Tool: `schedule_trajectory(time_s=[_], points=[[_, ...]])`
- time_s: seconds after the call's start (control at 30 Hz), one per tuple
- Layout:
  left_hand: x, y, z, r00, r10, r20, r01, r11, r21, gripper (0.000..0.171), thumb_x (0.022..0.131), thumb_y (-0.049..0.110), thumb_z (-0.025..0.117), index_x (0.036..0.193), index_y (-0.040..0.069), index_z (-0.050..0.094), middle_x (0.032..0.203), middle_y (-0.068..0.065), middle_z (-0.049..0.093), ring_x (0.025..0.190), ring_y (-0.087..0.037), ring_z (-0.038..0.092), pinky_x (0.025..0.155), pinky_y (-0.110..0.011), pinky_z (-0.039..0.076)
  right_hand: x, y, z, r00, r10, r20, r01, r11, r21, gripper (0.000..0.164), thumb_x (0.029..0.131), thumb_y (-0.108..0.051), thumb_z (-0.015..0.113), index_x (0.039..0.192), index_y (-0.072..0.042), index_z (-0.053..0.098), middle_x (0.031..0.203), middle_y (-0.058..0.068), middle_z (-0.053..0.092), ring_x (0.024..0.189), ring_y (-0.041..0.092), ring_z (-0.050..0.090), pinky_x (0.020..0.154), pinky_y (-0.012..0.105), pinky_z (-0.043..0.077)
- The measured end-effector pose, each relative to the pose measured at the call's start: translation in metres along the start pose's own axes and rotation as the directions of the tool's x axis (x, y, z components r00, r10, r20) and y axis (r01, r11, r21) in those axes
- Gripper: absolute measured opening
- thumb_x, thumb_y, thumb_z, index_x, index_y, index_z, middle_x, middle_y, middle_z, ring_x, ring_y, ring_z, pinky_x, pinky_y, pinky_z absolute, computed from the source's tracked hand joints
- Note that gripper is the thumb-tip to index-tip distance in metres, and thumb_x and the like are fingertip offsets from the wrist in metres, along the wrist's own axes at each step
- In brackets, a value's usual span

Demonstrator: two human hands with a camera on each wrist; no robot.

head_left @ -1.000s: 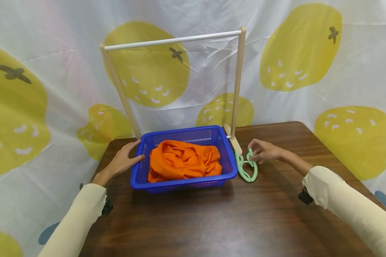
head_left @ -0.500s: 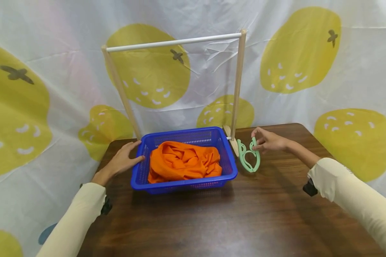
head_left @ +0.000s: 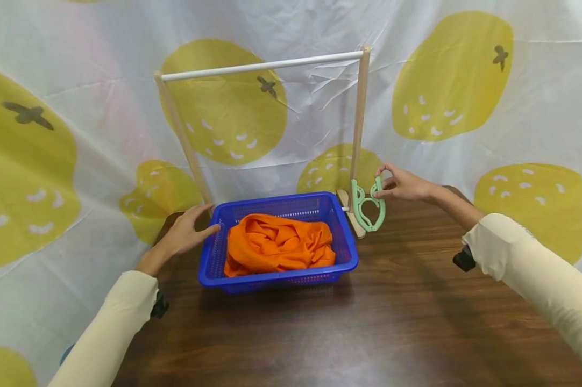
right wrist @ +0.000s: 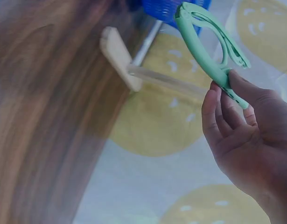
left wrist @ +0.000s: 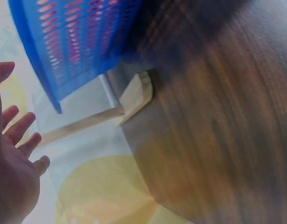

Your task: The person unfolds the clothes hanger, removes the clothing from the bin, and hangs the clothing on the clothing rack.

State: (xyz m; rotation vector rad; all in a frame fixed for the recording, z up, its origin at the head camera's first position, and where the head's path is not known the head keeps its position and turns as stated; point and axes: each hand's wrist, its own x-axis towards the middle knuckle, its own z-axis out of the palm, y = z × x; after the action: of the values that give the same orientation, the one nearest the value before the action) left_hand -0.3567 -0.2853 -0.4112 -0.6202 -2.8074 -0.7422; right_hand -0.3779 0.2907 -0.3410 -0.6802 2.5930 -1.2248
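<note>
My right hand (head_left: 407, 185) pinches one arm of a light green folding hanger (head_left: 356, 201) between thumb and fingers. In the right wrist view the folded hanger (right wrist: 199, 49) points up and away from the palm, clear of the table. A blue plastic basket (head_left: 281, 276) stands on the table, holding a bunched orange cloth (head_left: 276, 242). Beside the basket's left rim is my left hand (head_left: 182, 234), thumb and fingers spread. The left wrist view shows that hand (left wrist: 17, 172) with nothing in it, its fingers apart from the basket (left wrist: 64, 88).
Behind the basket rises a rack with wooden posts (head_left: 360, 118) and a white top bar (head_left: 267, 65). Its right wooden foot (head_left: 358, 230) lies close to the hanger. A curtain with yellow fruit prints (head_left: 320, 107) hangs behind the brown table (head_left: 291, 333).
The right hand has lifted the hanger off the table, upward and toward the rack's right post. My left hand has shifted slightly at the basket's left rim; basket and cloth stay put.
</note>
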Motion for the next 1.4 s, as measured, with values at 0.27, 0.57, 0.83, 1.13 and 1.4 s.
schedule_trajectory(time_s=[0.27, 0.57, 0.83, 1.13, 1.4], points=[[0.006, 0.023, -0.007, 0.997, 0.076, -0.016, -0.076, 0.997, -0.031, 0.069, 0.099, 0.04, 0.071, 0.153, 0.005, 0.049, 0.151, -0.02, 0.053, 0.143, -0.043, 0.044, 0.117, -0.062, 0.032, 0.016, -0.031, 0.003, 0.996, -0.085, -0.041, 0.085, 0.996, -0.014, 0.043, 0.1, -0.002, 0.068, 0.127, -0.002, 0.034, 0.087, 0.02, 0.069, 0.071, 0.021, 0.064, 0.065, 0.035, 0.055], [0.024, 0.049, -0.005, 0.983, 0.18, -0.034, -0.183, 0.977, -0.109, 0.06, 0.098, 0.03, 0.075, 0.148, 0.005, 0.055, 0.141, -0.018, 0.063, 0.124, -0.04, 0.06, 0.109, -0.059, 0.042, 0.034, -0.052, 0.027, 0.982, -0.186, -0.025, 0.187, 0.982, 0.026, 0.044, 0.096, 0.004, 0.071, 0.122, 0.002, 0.036, 0.08, 0.021, 0.069, 0.071, 0.02, 0.066, 0.059, 0.029, 0.053], [0.037, 0.076, 0.001, 0.969, 0.244, -0.024, -0.245, 0.961, -0.132, 0.059, 0.098, 0.029, 0.075, 0.149, 0.006, 0.055, 0.138, -0.015, 0.066, 0.136, -0.037, 0.055, 0.114, -0.057, 0.039, 0.053, -0.062, 0.05, 0.977, -0.21, 0.048, 0.203, 0.972, 0.119, 0.045, 0.095, 0.006, 0.071, 0.121, 0.0, 0.034, 0.069, 0.014, 0.058, 0.061, 0.015, 0.055, 0.053, 0.025, 0.046], [0.049, 0.097, 0.008, 0.965, 0.261, -0.005, -0.258, 0.948, -0.185, 0.063, 0.099, 0.034, 0.074, 0.154, 0.015, 0.051, 0.138, -0.01, 0.067, 0.132, -0.03, 0.058, 0.114, -0.052, 0.041, 0.067, -0.083, 0.073, 0.97, -0.234, 0.07, 0.226, 0.969, 0.103, 0.044, 0.095, 0.006, 0.07, 0.122, 0.001, 0.035, 0.079, 0.017, 0.068, 0.068, 0.021, 0.063, 0.056, 0.028, 0.051], [0.056, 0.108, 0.011, 0.961, 0.275, -0.017, -0.268, 0.922, -0.28, 0.063, 0.098, 0.03, 0.075, 0.155, 0.018, 0.05, 0.126, -0.01, 0.073, 0.116, -0.028, 0.07, 0.101, -0.049, 0.054, 0.077, -0.091, 0.088, 0.949, -0.305, 0.077, 0.296, 0.949, 0.108, 0.043, 0.094, 0.009, 0.071, 0.118, 0.0, 0.037, 0.072, 0.014, 0.064, 0.067, 0.02, 0.065, 0.054, 0.028, 0.053]])
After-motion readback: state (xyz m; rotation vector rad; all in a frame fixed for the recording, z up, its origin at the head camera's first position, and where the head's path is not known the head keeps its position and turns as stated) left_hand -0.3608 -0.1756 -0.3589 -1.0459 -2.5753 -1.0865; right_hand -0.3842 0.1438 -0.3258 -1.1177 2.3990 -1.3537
